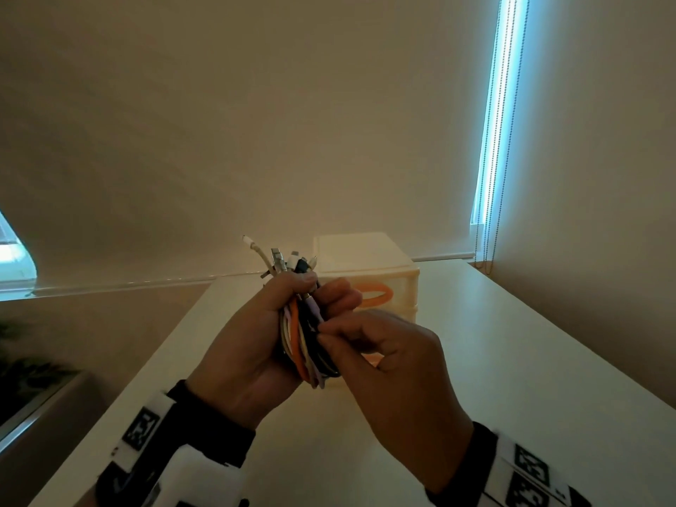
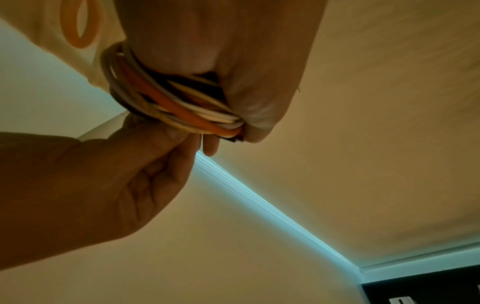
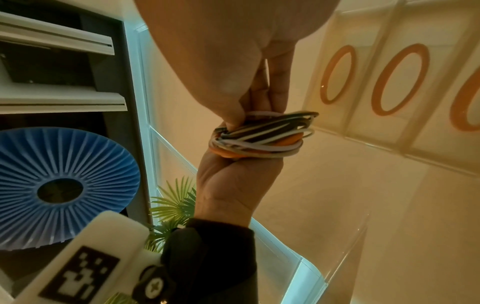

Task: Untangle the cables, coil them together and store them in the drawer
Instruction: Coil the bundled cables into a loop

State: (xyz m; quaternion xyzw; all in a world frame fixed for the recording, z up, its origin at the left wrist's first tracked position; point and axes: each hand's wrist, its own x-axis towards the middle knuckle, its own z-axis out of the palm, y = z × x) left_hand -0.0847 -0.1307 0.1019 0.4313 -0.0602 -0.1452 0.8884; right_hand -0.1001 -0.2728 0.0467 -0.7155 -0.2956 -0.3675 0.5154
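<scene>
The table spreads pale under my arms. On it, at about 1 o'clock from my hands, stands the drawer unit — cream plastic, with orange oval handles on its fronts, all shut as far as I can see. In the right wrist view a blue ribbed disc sits at 9 o'clock and a green plant at 6 o'clock.

My left hand is curled tight round the coil, held up above the table in front of the unit. My right hand meets it from 3 o'clock, thumb and fingertips pinching strands on the coil's near side.

The coil is a bundle of loops — orange, white, black, pale lilac — lying together. The plugs stick out of my left fist toward 12 o'clock, one white end bending off to 11.
</scene>
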